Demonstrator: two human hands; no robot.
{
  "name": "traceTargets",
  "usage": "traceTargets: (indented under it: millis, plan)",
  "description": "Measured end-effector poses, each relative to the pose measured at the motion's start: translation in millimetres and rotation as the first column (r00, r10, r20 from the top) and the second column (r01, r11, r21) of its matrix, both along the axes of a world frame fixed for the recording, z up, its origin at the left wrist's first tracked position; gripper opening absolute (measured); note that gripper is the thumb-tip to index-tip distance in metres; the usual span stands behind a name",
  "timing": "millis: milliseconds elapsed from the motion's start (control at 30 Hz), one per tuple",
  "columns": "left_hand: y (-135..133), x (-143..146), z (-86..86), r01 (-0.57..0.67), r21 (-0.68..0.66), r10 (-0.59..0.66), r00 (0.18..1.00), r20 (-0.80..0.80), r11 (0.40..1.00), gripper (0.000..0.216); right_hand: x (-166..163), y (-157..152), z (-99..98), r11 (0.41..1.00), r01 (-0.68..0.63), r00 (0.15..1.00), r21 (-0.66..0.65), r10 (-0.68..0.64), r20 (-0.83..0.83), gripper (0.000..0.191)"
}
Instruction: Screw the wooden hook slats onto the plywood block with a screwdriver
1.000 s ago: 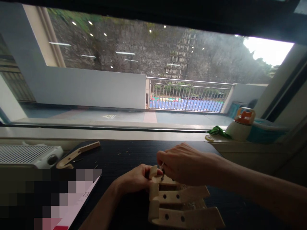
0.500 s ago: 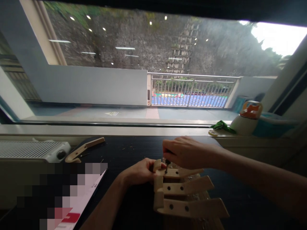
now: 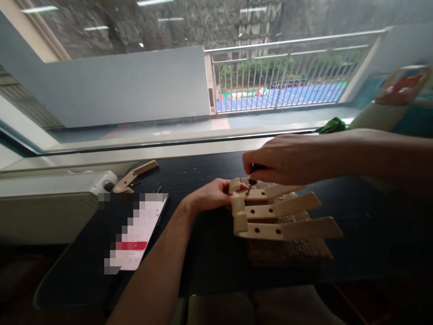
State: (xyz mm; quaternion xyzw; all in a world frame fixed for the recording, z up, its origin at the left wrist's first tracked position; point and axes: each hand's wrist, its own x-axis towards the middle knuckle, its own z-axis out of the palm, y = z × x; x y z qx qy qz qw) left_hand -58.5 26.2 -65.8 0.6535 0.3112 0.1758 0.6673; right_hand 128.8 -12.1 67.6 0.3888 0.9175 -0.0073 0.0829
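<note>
My right hand (image 3: 280, 158) is wrapped round the dark handle of a screwdriver (image 3: 252, 182). The tool points down, its tip at a hole in the farthest of three curved wooden hooks (image 3: 256, 195). My left hand (image 3: 214, 195) grips that hook near its curled end, fingertips partly hidden behind the wood. Nearer to me lie the middle wooden hook (image 3: 294, 207) and the nearest wooden hook (image 3: 301, 229), each with two dark holes or screw heads. All three rest side by side across a brownish, rough-textured block (image 3: 287, 253).
Another wooden hook (image 3: 144, 169) lies at the table's back left, with thin dark pieces beside it. A partly blurred white sheet or calendar (image 3: 135, 257) is left of my left forearm. The radiator (image 3: 61, 185) and window sill (image 3: 189, 150) border the dark table (image 3: 209, 266).
The view has tipped downward, so the hands and hooks appear higher and more of the table's front shows. Both hands keep their grips; the screwdriver stays at the farthest hook.
</note>
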Motion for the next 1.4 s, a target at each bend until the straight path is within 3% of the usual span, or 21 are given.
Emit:
traceTargets:
  millis: [433,867,1067,1233,1400]
  plan:
    - [-2.5,1.0,4.7,-0.015,-0.008,0.015,0.999,-0.041,1.0,0.043,4.0,6.9,-9.6,0.995,0.096,0.994,0.006,-0.096,-0.06,0.025]
    - [-4.5,3.8,9.6,0.007,-0.025,-0.008,1.0,-0.03,1.0,0.042,-4.8,5.8,0.7,0.999,-0.026,0.999,-0.026,0.025,-0.038,0.022]
    - [-6.4,4.3,13.4,-0.012,-0.048,0.009,0.998,-0.063,0.999,0.046,0.7,9.2,-4.2,0.998,0.054,0.993,-0.021,-0.056,-0.102,0.027]
    - [-5.9,3.6,12.9,-0.007,-0.049,0.005,0.999,-0.047,0.999,0.044,2.5,2.7,-3.9,0.991,0.047,0.999,0.125,-0.045,-0.015,0.026]
    - [-7.8,4.9,18.0,-0.017,-0.065,0.013,0.998,-0.057,0.998,0.031,-3.0,-5.7,-3.7,0.971,-0.112,0.993,0.21,0.104,0.051,0.016]
